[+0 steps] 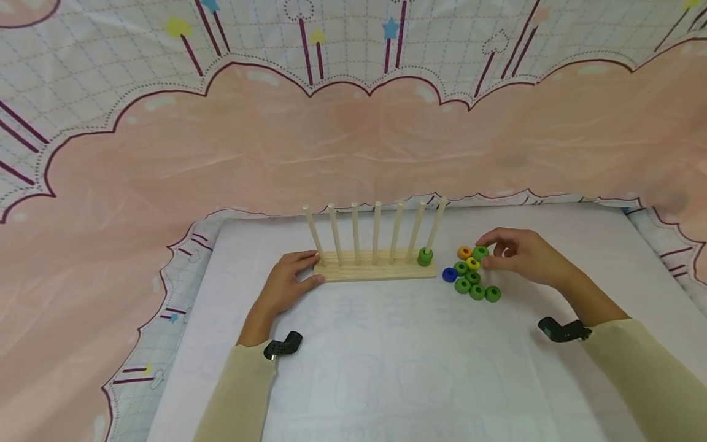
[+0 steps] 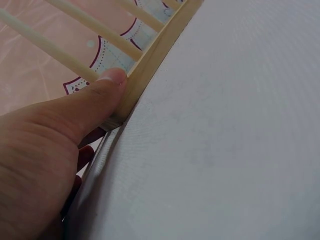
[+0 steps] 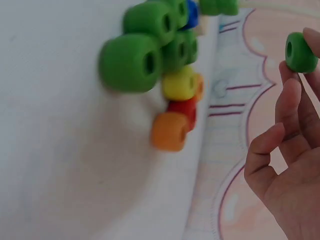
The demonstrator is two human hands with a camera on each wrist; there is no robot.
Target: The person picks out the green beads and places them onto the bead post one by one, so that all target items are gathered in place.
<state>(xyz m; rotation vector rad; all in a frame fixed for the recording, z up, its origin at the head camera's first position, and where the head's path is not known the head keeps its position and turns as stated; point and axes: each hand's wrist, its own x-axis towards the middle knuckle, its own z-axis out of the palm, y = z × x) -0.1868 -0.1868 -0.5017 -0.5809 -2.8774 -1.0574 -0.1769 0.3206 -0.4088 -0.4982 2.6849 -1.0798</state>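
A wooden base (image 1: 381,274) with a row of several upright pegs (image 1: 377,233) stands on the white surface. My left hand (image 1: 288,279) grips its left end; in the left wrist view the thumb (image 2: 111,82) lies on the base's edge. Green beads (image 1: 424,256) sit low on the rightmost peg. My right hand (image 1: 521,255) pinches a green bead (image 3: 299,53) between thumb and fingertips, raised over the loose beads. Below it lie several green beads (image 1: 477,291), a blue bead (image 1: 450,274), a yellow bead (image 1: 472,264) and an orange bead (image 1: 464,252).
In the right wrist view a red bead (image 3: 183,111) lies between the yellow and orange ones. A patterned peach cloth (image 1: 353,147) rises behind the white tabletop (image 1: 386,362). Dark wrist devices (image 1: 563,329) sit at both sleeves.
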